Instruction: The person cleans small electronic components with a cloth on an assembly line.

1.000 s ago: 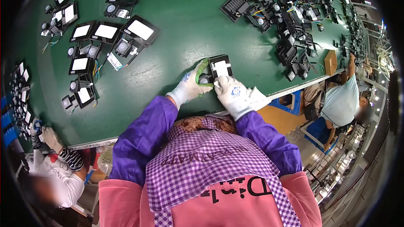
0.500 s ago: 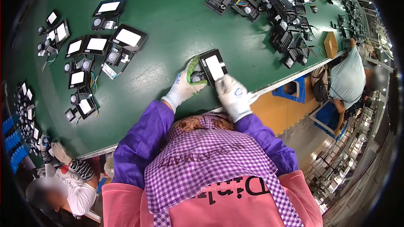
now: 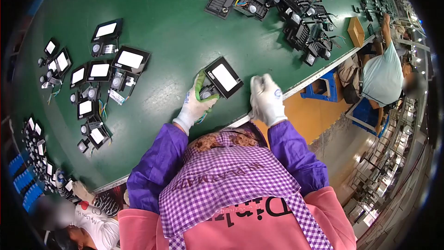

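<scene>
Floodlight lies on the green bench, my left hand grasping its sensor end; right hand hangs clenched just beside it. I judge it rigid, its glass (fragile, slick) best avoided; grip the frame edges.

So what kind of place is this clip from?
Most likely a factory assembly line for LED floodlights. A long green worktable carries many black square floodlight units with loose wires, the white-gloved left hand grips one such floodlight, and other workers sit alongside.
</scene>
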